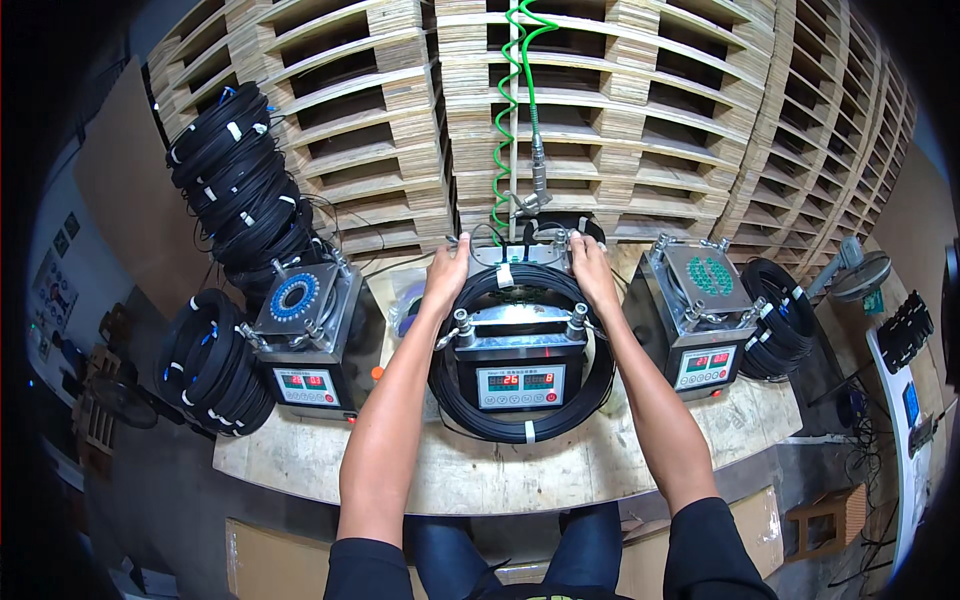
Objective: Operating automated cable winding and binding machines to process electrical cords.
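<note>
A person's left hand point(446, 268) and right hand point(590, 270) each curl closed over the far rim of a black cable coil point(520, 415). The coil rings the middle metal machine point(519, 360) on the wooden bench point(480, 470), its near side draped toward the person.

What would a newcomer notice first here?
Both bare hands, left hand and right hand, grip the far side of a black coiled cable ring looped around the middle grey metal box machine. A green spiral hose hangs above, before stacked wooden pallets.
</note>
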Tool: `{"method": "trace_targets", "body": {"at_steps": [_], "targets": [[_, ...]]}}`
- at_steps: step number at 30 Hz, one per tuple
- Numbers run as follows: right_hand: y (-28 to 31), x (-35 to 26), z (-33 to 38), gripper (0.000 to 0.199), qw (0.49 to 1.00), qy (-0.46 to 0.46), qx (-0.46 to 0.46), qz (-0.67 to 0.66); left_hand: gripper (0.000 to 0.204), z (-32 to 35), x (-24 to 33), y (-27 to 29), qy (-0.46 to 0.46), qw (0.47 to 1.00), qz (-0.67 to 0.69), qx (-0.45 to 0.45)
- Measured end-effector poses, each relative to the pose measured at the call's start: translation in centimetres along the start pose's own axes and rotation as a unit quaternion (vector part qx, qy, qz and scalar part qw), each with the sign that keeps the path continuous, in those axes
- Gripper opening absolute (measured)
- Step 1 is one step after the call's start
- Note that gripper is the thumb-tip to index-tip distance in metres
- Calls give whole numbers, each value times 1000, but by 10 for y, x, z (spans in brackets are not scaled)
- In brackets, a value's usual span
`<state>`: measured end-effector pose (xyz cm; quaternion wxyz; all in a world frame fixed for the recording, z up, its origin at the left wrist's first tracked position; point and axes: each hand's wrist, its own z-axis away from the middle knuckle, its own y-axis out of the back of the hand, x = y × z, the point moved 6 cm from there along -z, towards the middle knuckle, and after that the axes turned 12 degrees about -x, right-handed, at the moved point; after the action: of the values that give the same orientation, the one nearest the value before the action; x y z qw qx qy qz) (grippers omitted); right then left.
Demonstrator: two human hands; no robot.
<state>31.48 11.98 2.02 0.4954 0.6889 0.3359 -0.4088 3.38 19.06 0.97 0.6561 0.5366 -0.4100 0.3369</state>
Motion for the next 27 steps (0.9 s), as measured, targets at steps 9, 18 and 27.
{"method": "trace_targets", "body": {"at_steps": [9, 18, 27], "targets": [[21, 41, -28, 50, 992, 112, -7, 58, 90, -10, 17, -25, -24, 999, 8, -19], [1, -5, 4, 50, 994, 7, -37, -103, 89, 9, 14, 0, -36, 998, -30, 28], [1, -18, 5, 66, 997, -9, -11, 78, 95, 5, 6, 10, -24, 999, -27, 19]]}}
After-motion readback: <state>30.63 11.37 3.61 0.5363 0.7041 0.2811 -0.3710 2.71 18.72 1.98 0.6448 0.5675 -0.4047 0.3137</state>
